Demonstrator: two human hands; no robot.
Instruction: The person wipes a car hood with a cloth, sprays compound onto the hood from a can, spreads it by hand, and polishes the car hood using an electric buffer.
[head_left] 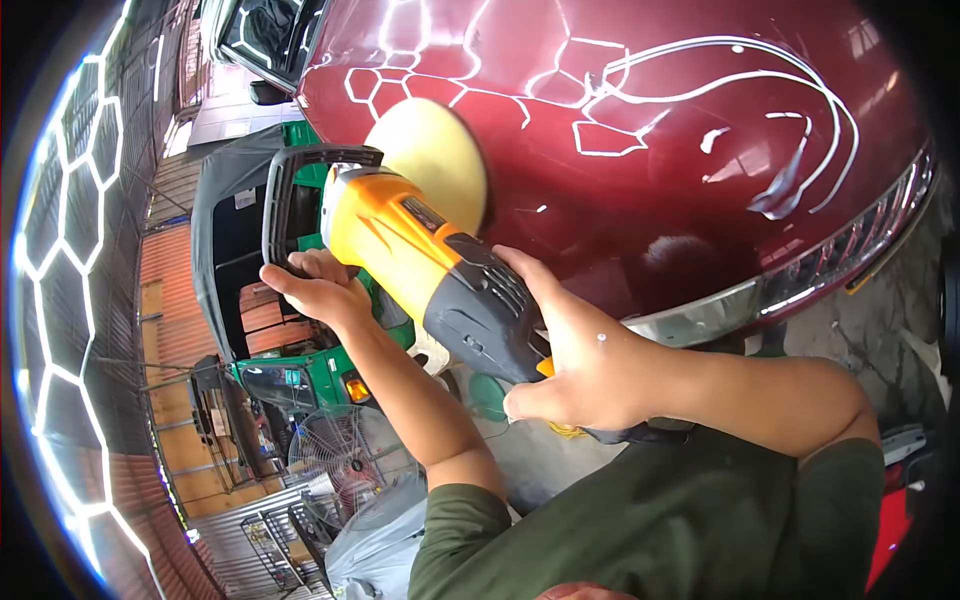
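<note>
A yellow and black power polisher [400, 240] lies across the middle of the view. Its round pale yellow pad [430, 160] meets the glossy dark red car hood [600, 190]; the contact edge is partly hidden. My left hand [318, 285] is at the black loop handle [275, 205], its fingers curled at the lower end. Wrapped round the black rear body of the polisher is my right hand [580, 355], thumb below and fingers over the top. White smears [675, 250] mark the hood near its front edge.
The headlight and chrome trim [700, 315] run along the hood's front edge. A green vehicle with a dark canopy [235, 190] stands on the left. Below it are a standing fan [345, 455] and a grey covered object [375, 545]. Hexagonal lights [65, 230] hang at far left.
</note>
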